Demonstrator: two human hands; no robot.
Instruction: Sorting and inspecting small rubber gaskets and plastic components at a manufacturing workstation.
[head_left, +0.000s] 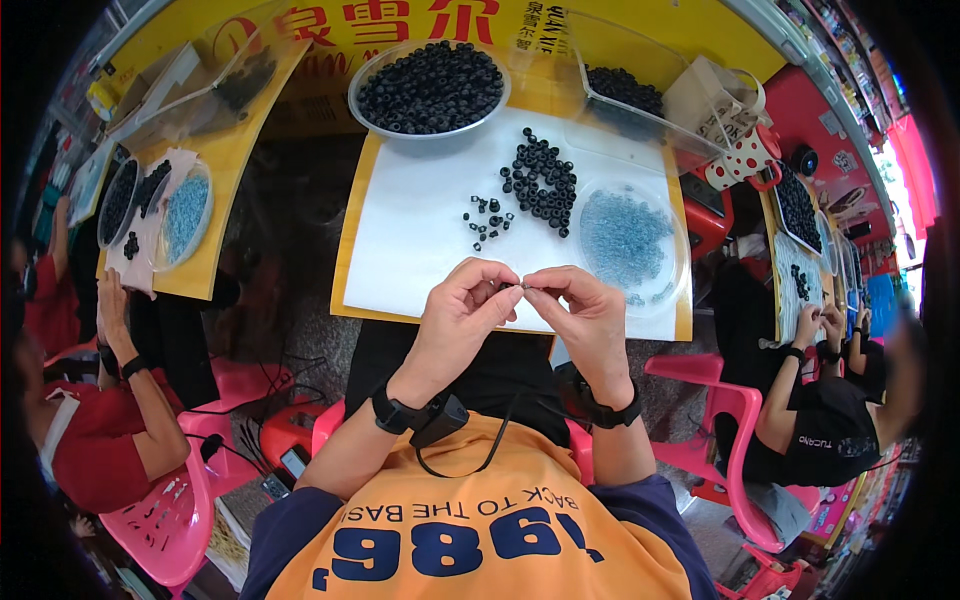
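Just over the near edge of the white-covered table (400, 255), my left hand (462, 302) and my right hand (588, 308) meet fingertip to fingertip. Both are closed in a pinch around something tiny and dark, mostly hidden by the fingers. Beyond them lies a loose group of black ring-shaped pieces (540, 185), with holes showing in several. Smaller black pieces (486, 222) are scattered to its left. On the right, close to my right hand, a clear round dish (684, 262) holds many small pale blue pieces (625, 238).
A bowl (355, 92) heaped with black rings stands at the back, beside a clear bin (640, 125) of black pieces. Right of these is a red-and-white dotted mug (740, 160). People in red (110, 430) and black (825, 430) work at side tables; pink chairs (735, 430) flank me.
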